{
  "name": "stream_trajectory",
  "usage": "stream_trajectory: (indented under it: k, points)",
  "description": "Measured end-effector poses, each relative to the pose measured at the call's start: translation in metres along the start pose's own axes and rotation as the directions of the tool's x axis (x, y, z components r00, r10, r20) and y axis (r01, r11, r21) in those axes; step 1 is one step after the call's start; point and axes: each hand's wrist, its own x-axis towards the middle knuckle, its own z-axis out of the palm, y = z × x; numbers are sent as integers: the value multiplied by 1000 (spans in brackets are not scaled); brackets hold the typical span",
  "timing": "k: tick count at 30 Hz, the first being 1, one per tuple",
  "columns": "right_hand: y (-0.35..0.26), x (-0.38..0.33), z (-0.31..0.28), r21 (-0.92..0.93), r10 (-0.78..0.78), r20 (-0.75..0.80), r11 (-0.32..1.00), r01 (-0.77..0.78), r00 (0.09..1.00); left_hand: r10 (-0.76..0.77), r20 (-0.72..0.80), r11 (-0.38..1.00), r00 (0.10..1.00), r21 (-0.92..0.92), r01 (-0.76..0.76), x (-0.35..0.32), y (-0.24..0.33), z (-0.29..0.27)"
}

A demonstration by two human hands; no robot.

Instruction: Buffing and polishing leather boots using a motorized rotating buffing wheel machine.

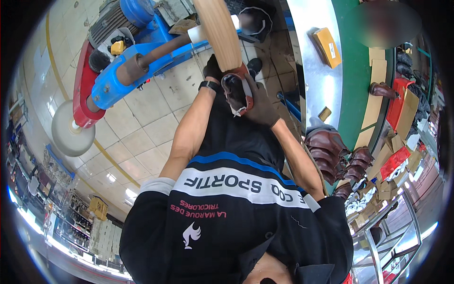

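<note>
A dark brown leather shoe (234, 90) with a reddish-brown sole edge is held between my two hands, its far end against the rim of a large tan wheel (218, 35). My right hand (261, 103), in a dark glove, is closed around the near right side of the shoe. On the other side, my left hand (213, 69), also dark-gloved and with a black watch on its wrist, is closed at the shoe's far left edge. Its fingertips are partly hidden by the shoe and wheel.
The wheel sits on the shaft of a blue machine (106, 87), with a pale round wheel (73, 128) at its left end. At right, several brown shoes (326, 151) are stacked near a metal-topped bench (322, 90) bearing a yellow box (326, 47).
</note>
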Motion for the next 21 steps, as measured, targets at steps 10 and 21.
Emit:
stream_trajectory:
  k: [10,21]
  points:
    - [-38,-41,-65,-225,32,181,974,10,983,-44,123,859,991,511,-26,-122,116,69]
    - [-41,-51,-69,-12,28,230,1000,-26,973,-423,-109,831,899,-443,337,-124,100,88]
